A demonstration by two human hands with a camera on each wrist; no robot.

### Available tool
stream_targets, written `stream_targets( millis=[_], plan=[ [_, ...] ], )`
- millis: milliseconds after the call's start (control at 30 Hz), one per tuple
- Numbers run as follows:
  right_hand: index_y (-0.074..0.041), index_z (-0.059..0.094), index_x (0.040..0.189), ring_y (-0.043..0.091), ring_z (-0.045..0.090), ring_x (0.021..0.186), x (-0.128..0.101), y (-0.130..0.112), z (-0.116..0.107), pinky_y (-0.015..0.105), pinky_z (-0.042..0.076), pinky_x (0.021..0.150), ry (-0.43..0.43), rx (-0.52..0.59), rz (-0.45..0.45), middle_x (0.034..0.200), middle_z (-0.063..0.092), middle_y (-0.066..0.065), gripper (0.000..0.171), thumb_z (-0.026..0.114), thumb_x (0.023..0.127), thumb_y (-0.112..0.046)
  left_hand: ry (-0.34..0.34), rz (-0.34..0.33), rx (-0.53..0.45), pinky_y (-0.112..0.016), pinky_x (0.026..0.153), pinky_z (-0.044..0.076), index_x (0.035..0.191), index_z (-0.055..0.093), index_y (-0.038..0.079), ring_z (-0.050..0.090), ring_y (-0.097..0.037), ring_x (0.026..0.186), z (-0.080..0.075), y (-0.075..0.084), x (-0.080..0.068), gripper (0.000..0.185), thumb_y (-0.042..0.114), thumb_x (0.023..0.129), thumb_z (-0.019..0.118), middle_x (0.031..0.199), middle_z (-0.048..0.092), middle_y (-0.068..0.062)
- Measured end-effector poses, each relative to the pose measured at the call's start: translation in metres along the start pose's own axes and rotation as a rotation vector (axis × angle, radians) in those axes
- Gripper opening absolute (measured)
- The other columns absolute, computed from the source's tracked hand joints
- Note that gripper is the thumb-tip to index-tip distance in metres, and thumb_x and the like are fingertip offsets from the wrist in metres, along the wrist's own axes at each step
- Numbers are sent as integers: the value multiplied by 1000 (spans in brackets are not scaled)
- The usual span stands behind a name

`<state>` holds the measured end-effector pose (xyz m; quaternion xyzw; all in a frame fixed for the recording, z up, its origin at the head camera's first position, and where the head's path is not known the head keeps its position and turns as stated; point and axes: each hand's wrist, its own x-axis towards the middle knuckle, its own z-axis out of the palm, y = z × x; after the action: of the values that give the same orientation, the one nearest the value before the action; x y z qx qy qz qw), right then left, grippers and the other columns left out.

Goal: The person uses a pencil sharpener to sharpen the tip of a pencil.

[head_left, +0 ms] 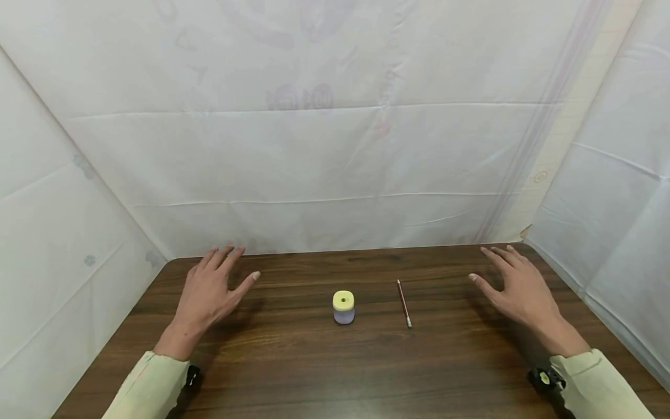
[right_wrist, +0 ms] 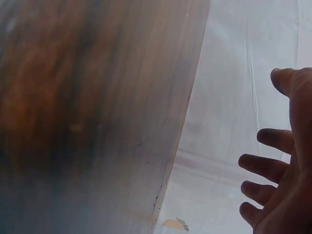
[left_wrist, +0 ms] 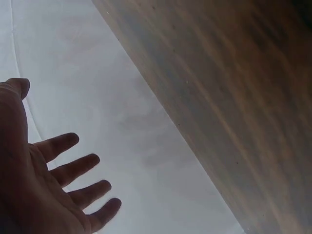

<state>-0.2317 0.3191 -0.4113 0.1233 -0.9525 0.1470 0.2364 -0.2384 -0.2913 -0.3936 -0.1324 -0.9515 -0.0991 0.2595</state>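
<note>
Between the two hands a small pencil sharpener stands upright on the brown wooden table, with a yellow top that has a dark hole and a pale purple base. To its right lies a thin dark-red pencil, a whitish end pointing towards me. My left hand hovers over the table's left side, fingers spread and holding nothing. On the opposite side my right hand hovers likewise, nearer the pencil but apart from it. Both wrist views show bare, spread fingers; neither the sharpener nor the pencil appears there.
White printed sheeting hangs behind the table and along its left and right sides. The table's far edge runs just beyond the fingertips. Light sleeves and a black band at each wrist are visible.
</note>
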Motion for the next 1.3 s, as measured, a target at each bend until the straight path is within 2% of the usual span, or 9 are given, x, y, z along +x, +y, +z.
stream_targets(
  millis=[167, 367, 533, 867, 1033, 1300],
  plan=[
    [3, 62, 140, 57, 54, 126, -2, -5, 0, 72, 43, 99, 2, 5, 15, 135, 61, 33, 66, 76, 97, -45, 0, 7, -49, -71, 104, 43, 149, 58, 6, 51, -50, 133, 1, 2, 1, 66, 51, 101, 68, 147, 56, -23],
    [4, 64, 137, 53, 62, 110, -5, -12, -1, 69, 50, 86, -32, 7, 31, 126, 64, 28, 61, 75, 98, -43, -68, -40, -83, -67, 105, 44, 147, 58, 5, 54, -49, 131, 1, 7, 2, 66, 55, 104, 62, 143, 59, -22],
    [5, 65, 135, 52, 64, 109, -5, -20, -1, 67, 51, 85, -55, 3, 34, 126, 64, 28, 59, 74, 99, -42, -121, -50, -119, -66, 107, 44, 148, 58, 4, 54, -48, 134, 1, 13, 3, 68, 57, 105, 59, 146, 59, -23],
    [3, 68, 131, 48, 65, 110, -4, -39, 4, 65, 53, 88, -72, 37, -7, 124, 66, 24, 53, 75, 98, -39, -153, -9, -183, -63, 102, 49, 143, 62, 7, 61, -42, 126, 5, 29, 2, 61, 55, 105, 61, 138, 65, -17],
    [1, 70, 129, 46, 67, 111, -3, -49, 8, 64, 54, 89, -97, 56, -18, 123, 68, 22, 51, 77, 98, -39, -168, 25, -198, -60, 99, 52, 140, 64, 7, 64, -38, 123, 10, 44, 2, 62, 57, 104, 62, 136, 66, -14],
    [-2, 72, 125, 40, 69, 107, 0, -66, 14, 60, 56, 87, -114, 70, -61, 118, 70, 16, 48, 77, 96, -41, -240, 59, -242, -58, 98, 54, 141, 64, 14, 65, -32, 123, 15, 72, 5, 65, 65, 101, 62, 136, 66, -7]
  ],
)
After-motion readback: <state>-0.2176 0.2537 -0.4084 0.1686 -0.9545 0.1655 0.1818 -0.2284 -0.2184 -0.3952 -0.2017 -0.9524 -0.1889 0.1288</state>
